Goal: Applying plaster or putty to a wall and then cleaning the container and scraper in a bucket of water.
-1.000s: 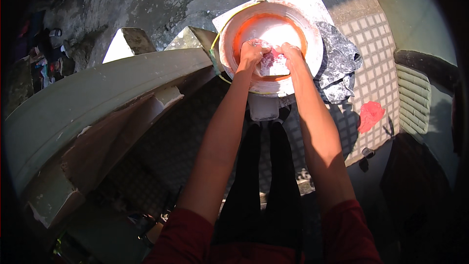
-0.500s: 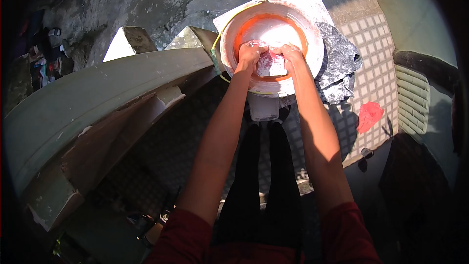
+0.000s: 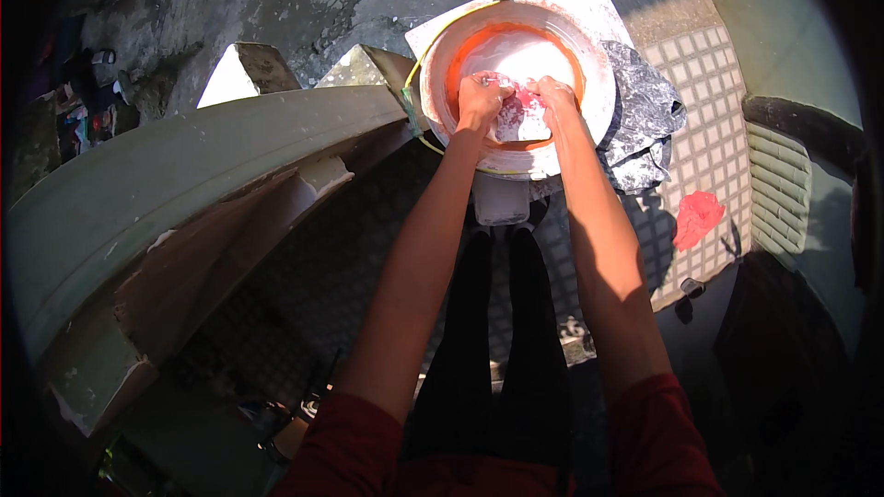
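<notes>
White smears coat much of the pinkish-red piece (image 3: 523, 120), pinched by the left hand (image 3: 483, 101) at its ten o'clock and the right hand (image 3: 556, 97) at two; red patches show, so work looks midway. Both arms stretch toward twelve, over the bucket (image 3: 598, 74). A crumpled sheet (image 3: 645, 115) lies at its three o'clock.

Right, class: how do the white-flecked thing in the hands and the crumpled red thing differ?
The white-flecked thing is held by the left hand and right hand; the crumpled red thing lies loose on the tiles. The white-flecked thing is blotched white; the crumpled red thing looks plain red. Both are reddish.
</notes>
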The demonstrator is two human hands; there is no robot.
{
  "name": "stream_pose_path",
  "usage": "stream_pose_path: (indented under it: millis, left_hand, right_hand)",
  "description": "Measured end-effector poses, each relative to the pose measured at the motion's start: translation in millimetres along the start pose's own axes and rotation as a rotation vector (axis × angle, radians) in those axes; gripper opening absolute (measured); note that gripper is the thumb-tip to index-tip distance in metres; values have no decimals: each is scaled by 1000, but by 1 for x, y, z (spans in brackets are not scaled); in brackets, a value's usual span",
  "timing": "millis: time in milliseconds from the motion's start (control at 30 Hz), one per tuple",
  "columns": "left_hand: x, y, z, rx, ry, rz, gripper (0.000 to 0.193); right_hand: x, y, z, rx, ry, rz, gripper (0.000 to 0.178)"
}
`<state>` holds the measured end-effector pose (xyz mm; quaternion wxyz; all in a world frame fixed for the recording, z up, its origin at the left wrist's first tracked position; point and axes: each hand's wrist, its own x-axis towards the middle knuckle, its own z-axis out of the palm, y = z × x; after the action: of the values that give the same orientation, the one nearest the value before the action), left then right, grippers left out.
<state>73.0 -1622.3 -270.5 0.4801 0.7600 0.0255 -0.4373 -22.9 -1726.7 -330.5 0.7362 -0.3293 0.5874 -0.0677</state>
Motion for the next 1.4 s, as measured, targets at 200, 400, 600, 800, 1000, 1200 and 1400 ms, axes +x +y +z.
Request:
stream_pose_path:
  millis: [200, 400, 600, 800, 1000, 1200, 1400]
  left_hand:
    - [26, -15, -28, -200, 57, -180, 18]
    - [23, -27, -7, -311, 2, -112, 18]
    - [14, -15, 4, -274, -16, -52, 18]
    - [4, -5, -8, -216, 17, -179, 16]
    - [21, -30, 9, -207, 18, -131, 8]
    - [30, -25, 15, 196, 174, -118, 37]
    - [30, -26, -7, -112, 186, -283, 51]
  right_hand:
    - [-23, -12, 20, 126, -270, 29, 17]
    - [-2, 1, 2, 105, -77, 61, 17]
    - [30, 8, -12, 187, -38, 14, 12]
    - [5, -2, 2, 130, -112, 8, 25]
    - [2, -5, 4, -288, 19, -136, 37]
    - [-17, -9, 12, -495, 334, -187, 34]
    - [-7, -7, 11, -215, -264, 127, 24]
